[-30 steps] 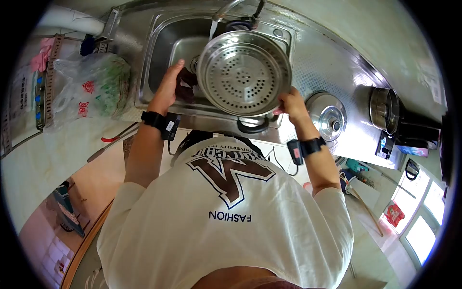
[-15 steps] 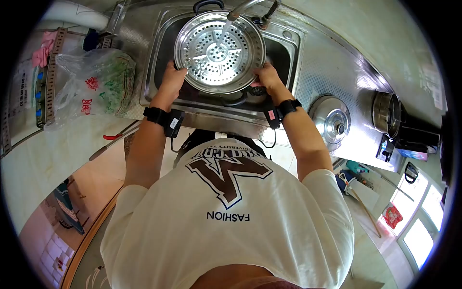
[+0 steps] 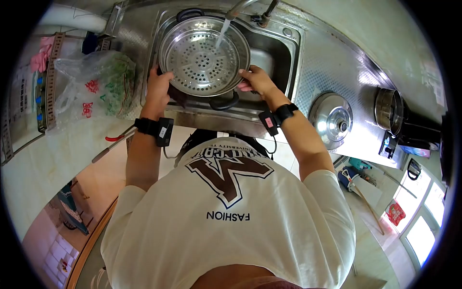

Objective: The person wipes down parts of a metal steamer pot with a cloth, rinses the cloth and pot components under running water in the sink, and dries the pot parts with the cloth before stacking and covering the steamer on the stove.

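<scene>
A round metal steamer pan (image 3: pixel 203 79) with a perforated base and two black handles sits tilted over the sink (image 3: pixel 276 58). Water runs into it from the tap (image 3: pixel 238 8). My left hand (image 3: pixel 158 89) is closed on its left rim, thumb over the edge. On the right side, my right hand (image 3: pixel 257 82) pinches the rim between thumb and fingers. Whether another vessel lies beneath the steamer pan cannot be seen.
A metal lid (image 3: pixel 332 120) lies on the counter right of the sink, with a small pot (image 3: pixel 388 111) beyond it. To the left are a plastic bag of greens (image 3: pixel 103 84) and a red-handled tool (image 3: pixel 114 138) near the counter edge.
The steamer pan has shifted left and slightly toward me with both hands, turning a little. More of the sink's right side shows. Water still runs.
</scene>
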{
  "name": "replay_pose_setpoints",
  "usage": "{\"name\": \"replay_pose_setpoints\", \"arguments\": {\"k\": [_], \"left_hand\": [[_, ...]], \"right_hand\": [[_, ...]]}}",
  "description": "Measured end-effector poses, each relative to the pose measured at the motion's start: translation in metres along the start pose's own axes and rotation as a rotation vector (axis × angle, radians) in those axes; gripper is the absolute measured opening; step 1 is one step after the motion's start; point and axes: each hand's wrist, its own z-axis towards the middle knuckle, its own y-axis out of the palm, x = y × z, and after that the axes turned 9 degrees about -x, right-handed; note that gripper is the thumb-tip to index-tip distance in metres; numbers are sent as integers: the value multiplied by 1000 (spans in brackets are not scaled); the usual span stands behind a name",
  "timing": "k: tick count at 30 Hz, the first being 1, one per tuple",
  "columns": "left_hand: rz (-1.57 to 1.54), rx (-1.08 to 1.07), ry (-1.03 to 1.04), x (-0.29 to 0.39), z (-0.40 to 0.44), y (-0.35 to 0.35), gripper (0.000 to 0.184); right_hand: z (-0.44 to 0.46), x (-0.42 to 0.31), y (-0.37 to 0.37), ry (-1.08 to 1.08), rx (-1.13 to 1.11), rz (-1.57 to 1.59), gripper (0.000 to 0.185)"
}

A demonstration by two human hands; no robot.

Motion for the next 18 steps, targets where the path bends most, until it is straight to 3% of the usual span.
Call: {"name": "replay_pose_setpoints", "arguments": {"k": [6,8,9,14,16,17,18], "left_hand": [[-323,-111,-132,-37,-7,-4,55],[-401,-144,-102,-53,-6,7,52],[-378,-162,-70,-57,1,10,50],[-399,-155,-20,-49,14,31,48],[-392,-80,-46,-26,8,44,46],[-388,-77,-46,-20,9,46,46],[-373,-64,-51,-15,11,49,46]], "right_hand": [[-44,-18,-24,11,-118,-228,61],[-57,-19,-23,-101,17,-101,84],[-55,-22,-27,-50,-141,34,98],[-34,-9,-30,-142,-40,134,94],[-15,16,-27,-644,478,-867,91],[-25,6,-14,-765,369,-850,91],[-32,-2,-2,-817,287,-1052,91]]}}
